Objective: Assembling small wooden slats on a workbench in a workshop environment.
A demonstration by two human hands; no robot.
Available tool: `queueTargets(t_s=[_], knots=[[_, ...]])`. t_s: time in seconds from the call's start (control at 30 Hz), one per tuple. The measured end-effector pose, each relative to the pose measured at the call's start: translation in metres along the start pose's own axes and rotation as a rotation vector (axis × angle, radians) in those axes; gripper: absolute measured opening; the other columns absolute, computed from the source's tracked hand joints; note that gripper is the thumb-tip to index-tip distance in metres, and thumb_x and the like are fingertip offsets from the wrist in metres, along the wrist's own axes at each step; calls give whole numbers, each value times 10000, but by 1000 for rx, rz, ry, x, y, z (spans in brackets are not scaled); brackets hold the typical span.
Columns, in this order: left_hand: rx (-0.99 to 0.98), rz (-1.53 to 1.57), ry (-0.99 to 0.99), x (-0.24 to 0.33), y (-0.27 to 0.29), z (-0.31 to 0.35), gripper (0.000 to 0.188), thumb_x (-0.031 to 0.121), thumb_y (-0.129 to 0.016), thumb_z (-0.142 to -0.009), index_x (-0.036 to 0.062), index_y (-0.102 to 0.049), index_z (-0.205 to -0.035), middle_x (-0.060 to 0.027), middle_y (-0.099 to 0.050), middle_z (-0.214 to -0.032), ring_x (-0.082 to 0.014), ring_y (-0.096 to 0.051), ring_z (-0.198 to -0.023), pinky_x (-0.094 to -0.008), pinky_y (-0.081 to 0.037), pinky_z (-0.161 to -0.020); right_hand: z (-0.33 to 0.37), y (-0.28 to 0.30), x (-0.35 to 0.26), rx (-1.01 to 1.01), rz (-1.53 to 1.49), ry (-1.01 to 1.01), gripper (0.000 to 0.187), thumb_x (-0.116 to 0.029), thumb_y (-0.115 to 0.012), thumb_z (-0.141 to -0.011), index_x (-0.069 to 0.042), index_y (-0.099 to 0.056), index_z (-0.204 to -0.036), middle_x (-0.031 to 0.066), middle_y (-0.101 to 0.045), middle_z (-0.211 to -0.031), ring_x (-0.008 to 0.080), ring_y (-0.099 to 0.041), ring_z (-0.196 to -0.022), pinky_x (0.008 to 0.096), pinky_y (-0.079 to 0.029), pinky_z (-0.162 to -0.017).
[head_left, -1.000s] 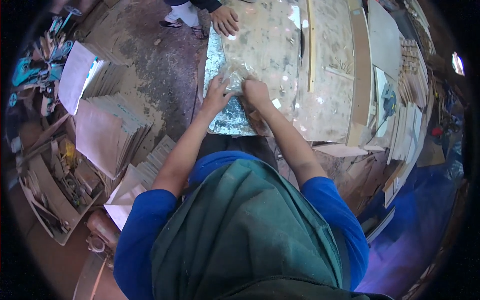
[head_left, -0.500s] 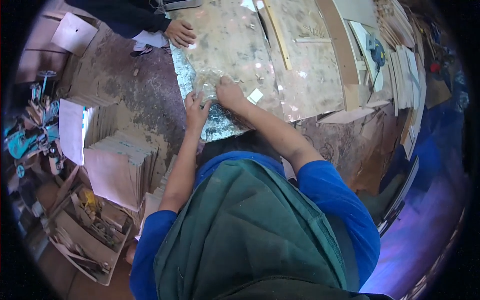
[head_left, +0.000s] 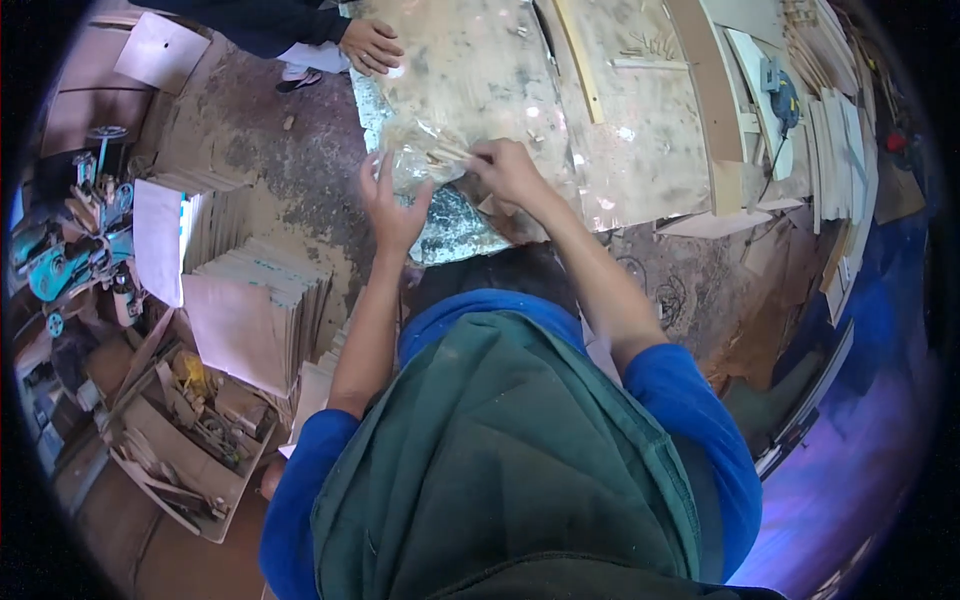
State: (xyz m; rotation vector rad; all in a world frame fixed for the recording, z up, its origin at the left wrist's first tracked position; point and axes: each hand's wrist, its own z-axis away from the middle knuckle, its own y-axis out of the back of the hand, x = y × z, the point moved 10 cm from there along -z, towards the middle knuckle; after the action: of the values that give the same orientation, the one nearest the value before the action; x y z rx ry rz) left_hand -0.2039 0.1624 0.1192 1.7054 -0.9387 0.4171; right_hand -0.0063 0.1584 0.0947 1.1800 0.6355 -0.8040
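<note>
A crumpled clear plastic bag (head_left: pixel 408 165) lies near the table's near left corner, with thin pale wooden sticks (head_left: pixel 450 152) at its right side. My right hand (head_left: pixel 512 175) is closed, its fingertips pinched on the ends of these sticks; whether they lie inside the bag or on it I cannot tell. At the bag's left edge, my left hand (head_left: pixel 393 208) has its thumb and fingers spread apart. Its fingertips are close to the plastic, and any contact is unclear.
A co-worker's hand (head_left: pixel 371 46) rests on the worn wooden table (head_left: pixel 480 70). Further right lie a long wooden strip (head_left: pixel 578 60), more small sticks (head_left: pixel 650 48) and a yellow-and-black power tool (head_left: pixel 785 100). Stacked boards (head_left: pixel 240 325) and a scrap bin (head_left: pixel 175 450) stand left.
My right hand has moved right and now pinches wooden sticks at the bag. My left hand's fingers have spread. A white piece on the table is now out of sight.
</note>
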Motion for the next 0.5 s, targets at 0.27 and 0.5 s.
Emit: queueTargets(t_s=[0.27, 0.5], knots=[[21, 1374, 882, -49, -57, 34, 249, 137, -476, -1030, 18, -446, -1247, -140, -646, -1029, -187, -636, -940, -294, -525, -784, 3, -75, -27, -119, -472, 137, 254, -156, -557, -948, -13, -680, -1119, 244, -671, -989, 307, -679, -828, 389, -530, -746], [-194, 63, 425, -95, -34, 13, 274, 178, -510, -970, 38, -495, -1205, -247, -654, -1002, -424, -649, -928, -464, -491, -778, -40, -84, 5, 154, 478, 113, 127, -96, -585, -772, -35, -695, -757, 184, -672, -762, 363, -680, -722, 458, -546, -644]])
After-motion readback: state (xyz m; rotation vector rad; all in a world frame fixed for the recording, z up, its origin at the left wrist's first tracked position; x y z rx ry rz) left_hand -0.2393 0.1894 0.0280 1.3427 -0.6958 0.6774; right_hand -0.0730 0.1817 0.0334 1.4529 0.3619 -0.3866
